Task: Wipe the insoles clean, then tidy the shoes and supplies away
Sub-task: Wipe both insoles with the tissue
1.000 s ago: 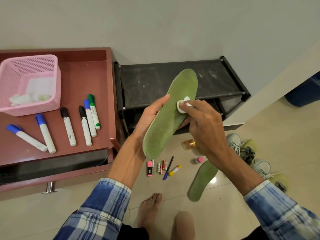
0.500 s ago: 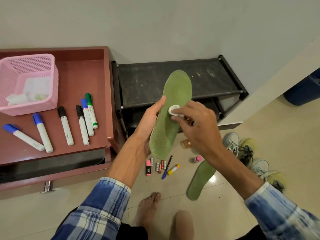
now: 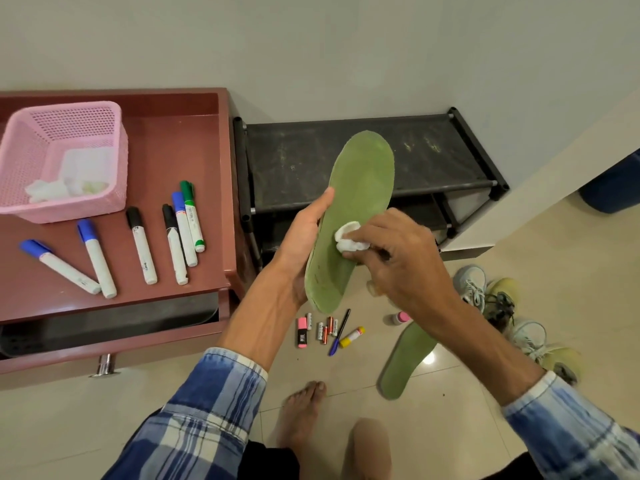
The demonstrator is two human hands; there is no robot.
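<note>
Head view: the left hand (image 3: 304, 237) has its grip curled round the left edge of the green insole (image 3: 363, 181), whose long axis tilts up toward the shoe rack (image 3: 433, 150). The right hand (image 3: 405, 261), its grip pinching a white wad (image 3: 346, 239), presses it on the insole's middle; the heel end lies below.

White wad (image 3: 348, 239) against green insole (image 3: 360, 188)

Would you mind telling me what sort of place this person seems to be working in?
Most likely a home entryway or hallway: a black shoe rack stands against the wall, sneakers lie on the tiled floor, and a reddish cabinet beside it holds markers.
</note>
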